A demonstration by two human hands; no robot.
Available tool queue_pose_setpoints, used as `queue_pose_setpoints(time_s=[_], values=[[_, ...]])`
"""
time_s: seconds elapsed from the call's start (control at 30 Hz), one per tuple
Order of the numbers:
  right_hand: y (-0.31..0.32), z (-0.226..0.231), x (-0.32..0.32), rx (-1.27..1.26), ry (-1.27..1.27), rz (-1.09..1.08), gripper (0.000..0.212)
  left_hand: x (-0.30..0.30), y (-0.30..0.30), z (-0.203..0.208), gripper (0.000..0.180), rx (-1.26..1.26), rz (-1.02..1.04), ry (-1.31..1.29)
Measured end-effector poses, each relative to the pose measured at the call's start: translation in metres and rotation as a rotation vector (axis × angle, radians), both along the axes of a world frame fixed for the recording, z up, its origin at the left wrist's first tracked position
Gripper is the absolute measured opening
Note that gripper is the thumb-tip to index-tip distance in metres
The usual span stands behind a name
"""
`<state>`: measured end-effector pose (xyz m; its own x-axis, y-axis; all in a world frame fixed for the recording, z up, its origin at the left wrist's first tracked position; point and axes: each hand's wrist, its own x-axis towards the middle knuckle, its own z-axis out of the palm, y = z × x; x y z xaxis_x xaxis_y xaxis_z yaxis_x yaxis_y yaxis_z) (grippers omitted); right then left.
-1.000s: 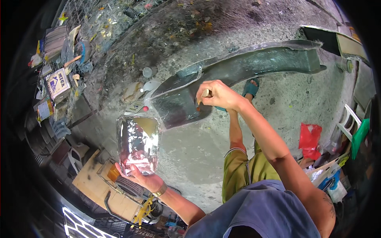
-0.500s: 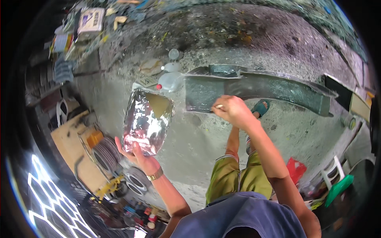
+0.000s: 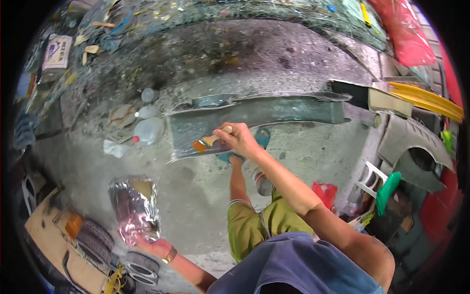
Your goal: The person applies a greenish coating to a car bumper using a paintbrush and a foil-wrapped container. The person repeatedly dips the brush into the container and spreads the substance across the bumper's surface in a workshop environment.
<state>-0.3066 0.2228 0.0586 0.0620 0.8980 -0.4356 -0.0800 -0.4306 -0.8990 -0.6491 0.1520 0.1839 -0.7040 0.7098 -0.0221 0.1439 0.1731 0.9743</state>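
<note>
My left hand [image 3: 151, 246] grips the near end of a shiny foil-covered tray [image 3: 134, 215], held over the floor at my left. A yellowish patch shows at the tray's far end. In my right hand [image 3: 241, 139] is a flat paintbrush [image 3: 210, 140], pinched by its pale wooden handle, its orange bristles pointing left. The brush hangs over the left end of a long, curved dark panel [image 3: 293, 110] with a glossy surface. Whether the bristles touch the panel I cannot tell.
Clear plastic bottles [image 3: 149, 131], one red-capped, stand left of the panel. My sandalled foot [image 3: 263, 138] is close to its near edge. Tyres [image 3: 93, 237] lie at lower left. A grey fender [image 3: 413, 142], a white stool [image 3: 370, 179] and a red bag [image 3: 325, 194] are at right.
My view has swung right. The foil tray in my left hand has moved nearer to me, away from the panel. My right hand has turned, so the brush now shows.
</note>
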Motion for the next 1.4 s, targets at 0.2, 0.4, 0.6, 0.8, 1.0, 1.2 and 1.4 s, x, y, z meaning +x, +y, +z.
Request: queue_pose_setpoints(time_s=[0.2,0.4,0.6,0.8,1.0,1.2,1.4], values=[[-0.058,-0.052,0.084,-0.108,0.006,-0.384,0.022,0.02,-0.068,-0.023,0.061,-0.115,0.059,-0.094],[-0.081,-0.095,0.157,-0.193,0.015,-0.165,0.02,0.07,-0.144,-0.084,0.062,-0.246,0.069,-0.121],[-0.042,-0.122,0.132,-0.042,0.34,0.112,0.022,0.14,-0.199,-0.176,0.054,-0.318,0.144,-0.261],[-0.02,-0.16,0.095,-0.04,0.542,0.268,0.018,0.156,-0.219,-0.255,0.052,-0.328,0.083,-0.299],[-0.033,-0.204,0.105,0.019,0.313,0.349,0.014,0.151,-0.207,-0.302,0.057,-0.282,-0.051,-0.217],[-0.025,-0.192,0.114,0.58,-0.077,0.573,0.016,0.14,-0.185,-0.342,0.076,-0.202,-0.109,-0.202],[0.007,-0.129,0.081,0.845,0.047,0.657,0.019,0.126,-0.165,-0.363,0.076,-0.086,-0.159,-0.145]])
